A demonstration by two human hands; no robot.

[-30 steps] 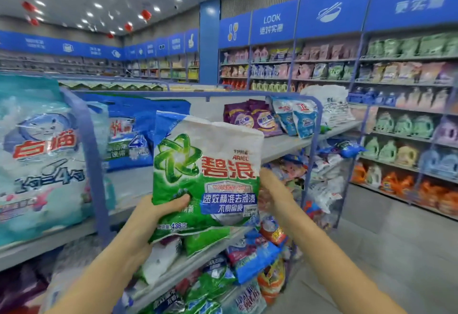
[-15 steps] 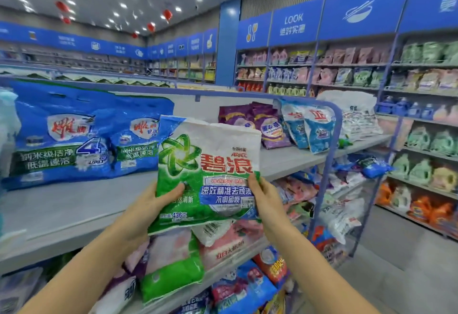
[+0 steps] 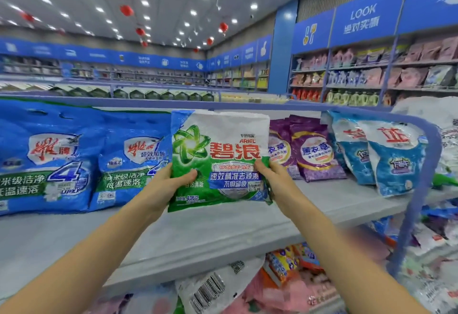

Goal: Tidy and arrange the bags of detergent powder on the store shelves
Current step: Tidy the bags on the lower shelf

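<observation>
Above the top shelf (image 3: pixel 198 234), in the gap between the blue bags (image 3: pixel 131 164) on the left and the purple bags (image 3: pixel 312 152) on the right, the green bag (image 3: pixel 220 160) of detergent powder is held upright with its printed front facing the person. The left hand (image 3: pixel 168 184) grips its lower left edge, thumb laid across the front. The right hand (image 3: pixel 275 179) grips the lower right edge the same way, so both hands are clamped on the bag, one at each side.

Held low by both sides, the soft pack stays flat and faces out, and its bottom edge is free to be set down. That edge seems to hang just over the bare grey shelf rather than rest on it, though I cannot tell for sure.

The neighbouring bags lean back with fronts out, grouped by brand: blue, purple, then pale blue bags (image 3: pixel 391 160) further right. The open stretch between blue and purple is probably the intended slot. The bag likely needs lowering until its base meets the shelf, then tipping back like the others. Being limp, it may slump forward if released too upright.
</observation>
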